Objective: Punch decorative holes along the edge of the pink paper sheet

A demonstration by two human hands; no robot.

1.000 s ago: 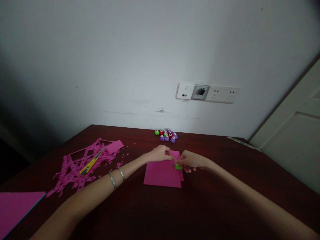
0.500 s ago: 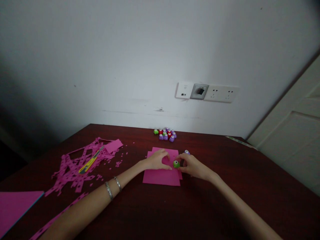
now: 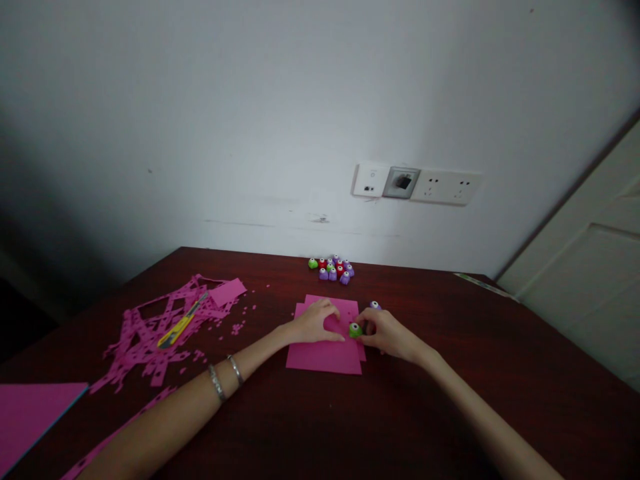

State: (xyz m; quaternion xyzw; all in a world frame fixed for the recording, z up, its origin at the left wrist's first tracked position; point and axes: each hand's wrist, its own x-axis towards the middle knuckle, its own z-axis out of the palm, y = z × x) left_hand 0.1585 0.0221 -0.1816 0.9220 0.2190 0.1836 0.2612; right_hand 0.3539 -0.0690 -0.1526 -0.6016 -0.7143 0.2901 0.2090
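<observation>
Several sheets of pink paper [image 3: 324, 359] lie overlapped on the table in front of me. My left hand [image 3: 317, 323] rests on the sheets with thumb and fingers curved apart, holding nothing. In my right hand [image 3: 386, 333] a small green craft punch [image 3: 355, 330] is gripped between thumb and fingers at the right edge of the paper. Whether paper sits inside its slot I cannot tell. Just behind the right hand stands a purple craft punch [image 3: 375, 305], partly hidden by the fingers.
A cluster of purple, red and green craft punches [image 3: 332, 272] stands near the wall. At left, a yellow utility knife [image 3: 179, 328] lies on pink punched scraps [image 3: 131, 340], with tiny cutouts [image 3: 237, 329] around. A larger pink sheet [image 3: 37, 420] is at the near left. Wall sockets [image 3: 447, 187] sit above.
Both hands keep nearly the same pose, the right still gripping the green craft punch. The whole view has shifted very slightly.
</observation>
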